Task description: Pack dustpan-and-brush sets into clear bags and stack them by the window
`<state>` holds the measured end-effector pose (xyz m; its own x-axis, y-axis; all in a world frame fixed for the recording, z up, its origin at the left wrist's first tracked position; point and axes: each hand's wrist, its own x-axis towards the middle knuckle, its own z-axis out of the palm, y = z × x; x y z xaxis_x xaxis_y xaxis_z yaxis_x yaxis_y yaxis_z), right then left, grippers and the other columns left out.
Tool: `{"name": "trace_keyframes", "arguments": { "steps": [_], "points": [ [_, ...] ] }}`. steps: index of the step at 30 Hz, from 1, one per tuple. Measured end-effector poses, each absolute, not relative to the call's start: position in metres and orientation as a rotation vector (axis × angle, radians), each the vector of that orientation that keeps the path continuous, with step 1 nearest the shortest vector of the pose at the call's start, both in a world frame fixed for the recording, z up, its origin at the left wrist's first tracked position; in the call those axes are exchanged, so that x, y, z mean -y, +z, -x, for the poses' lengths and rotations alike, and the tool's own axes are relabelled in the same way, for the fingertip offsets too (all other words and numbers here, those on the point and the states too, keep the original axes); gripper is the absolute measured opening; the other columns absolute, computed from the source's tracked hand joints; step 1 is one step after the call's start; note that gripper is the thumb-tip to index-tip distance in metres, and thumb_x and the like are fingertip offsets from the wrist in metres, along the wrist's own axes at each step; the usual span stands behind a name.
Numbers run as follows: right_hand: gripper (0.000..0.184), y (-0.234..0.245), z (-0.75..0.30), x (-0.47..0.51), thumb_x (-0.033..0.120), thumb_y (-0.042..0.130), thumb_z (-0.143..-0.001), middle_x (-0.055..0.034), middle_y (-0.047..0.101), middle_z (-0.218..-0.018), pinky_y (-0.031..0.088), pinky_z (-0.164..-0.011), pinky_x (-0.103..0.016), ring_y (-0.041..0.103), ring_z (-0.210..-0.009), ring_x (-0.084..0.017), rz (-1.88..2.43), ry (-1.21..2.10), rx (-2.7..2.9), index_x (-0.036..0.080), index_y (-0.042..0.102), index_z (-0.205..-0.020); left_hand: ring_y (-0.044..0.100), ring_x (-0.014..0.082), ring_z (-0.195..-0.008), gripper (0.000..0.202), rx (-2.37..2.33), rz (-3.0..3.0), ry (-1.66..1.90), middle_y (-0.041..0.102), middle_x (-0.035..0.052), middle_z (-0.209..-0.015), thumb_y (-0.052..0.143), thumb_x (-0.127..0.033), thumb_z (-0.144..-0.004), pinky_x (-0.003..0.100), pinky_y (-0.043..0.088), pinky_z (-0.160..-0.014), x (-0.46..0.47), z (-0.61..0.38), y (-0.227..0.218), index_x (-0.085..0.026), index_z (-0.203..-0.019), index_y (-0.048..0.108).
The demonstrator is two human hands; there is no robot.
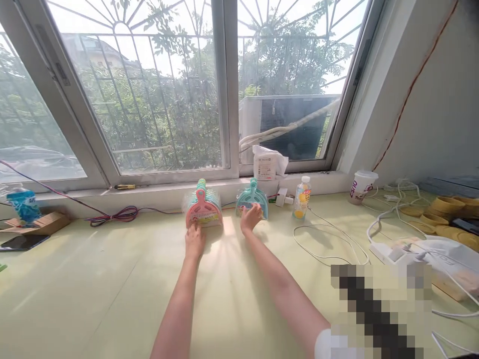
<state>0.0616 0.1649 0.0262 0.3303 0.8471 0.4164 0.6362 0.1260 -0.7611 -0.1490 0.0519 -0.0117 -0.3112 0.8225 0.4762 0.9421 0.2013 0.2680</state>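
Observation:
A stack of small plastic dustpans leans against the sill, with a pink dustpan [210, 203] in front and green handles behind it. My left hand [195, 241] is at its lower left edge, fingers bent against the rim. To the right stands a second stack, fronted by a teal dustpan [261, 200] with a printed label. In front of its lower part is my right hand [252, 218], fingers curled on the edge and thumb raised at the left. Clear plastic wrap shows around both stacks. My fingertips are partly hidden.
Right of the stacks are a juice bottle [302, 198], a white adapter [283, 198], a lidded cup [362, 187] and loose white cables [329, 224]. A wrapped packet [267, 163] rests on the sill. Far left are a blue pouch [24, 205], a phone [24, 242] and coiled wires [119, 214].

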Motion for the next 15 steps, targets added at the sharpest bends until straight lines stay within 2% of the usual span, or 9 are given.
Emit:
{"name": "trace_keyframes", "arguments": {
  "steps": [2,4,6,8,15],
  "points": [
    [0.042,0.036,-0.102,-0.179,0.031,0.038,-0.098,-0.0292,0.040,-0.147,0.037,-0.103,-0.052,0.036,-0.141,-0.035,1.862,0.369,1.261,0.012,0.041,-0.136,0.046,0.0359,-0.132,0.044,2.240,1.682,-0.729,0.048,0.0221,-0.141,0.053,-0.020,-0.086,0.045,0.046,-0.099,-0.053,0.148,-0.011,-0.014,-0.130,0.058],
    [0.039,0.040,-0.138,-0.193,0.033,0.047,-0.095,-0.0289,0.053,-0.135,0.041,-0.098,-0.050,0.049,-0.130,-0.036,1.976,0.561,1.328,0.012,0.049,-0.128,0.048,0.0358,-0.129,0.043,2.231,1.679,-0.700,0.049,0.0220,-0.138,0.051,-0.020,-0.087,0.045,0.048,-0.095,-0.053,0.146,-0.010,-0.014,-0.129,0.058],
    [0.026,0.039,-0.164,-0.203,0.028,0.058,-0.090,-0.0214,0.065,-0.119,0.043,-0.096,-0.045,0.060,-0.118,-0.032,1.974,0.638,1.397,0.015,0.059,-0.113,0.050,0.0351,-0.124,0.040,2.217,1.668,-0.687,0.051,0.0216,-0.133,0.048,-0.021,-0.087,0.045,0.048,-0.092,-0.053,0.145,-0.008,-0.012,-0.125,0.059],
    [0.016,0.035,-0.178,-0.208,0.022,0.061,-0.087,-0.0165,0.070,-0.110,0.044,-0.095,-0.040,0.064,-0.111,-0.028,1.946,0.654,1.442,0.017,0.063,-0.102,0.053,0.0338,-0.119,0.036,2.206,1.652,-0.684,0.054,0.0207,-0.127,0.044,-0.022,-0.089,0.044,0.048,-0.091,-0.052,0.144,-0.007,-0.011,-0.119,0.062],
    [0.024,0.024,-0.194,-0.186,0.013,0.044,-0.092,-0.0216,0.070,-0.107,0.048,-0.087,-0.038,0.067,-0.104,-0.029,1.877,0.615,1.400,0.011,0.062,-0.108,0.057,0.0316,-0.112,0.033,2.144,1.719,-0.693,0.058,0.0174,-0.122,0.042,-0.025,-0.090,0.043,0.048,-0.091,-0.049,0.141,0.000,-0.015,-0.111,0.066]
  ]
}}
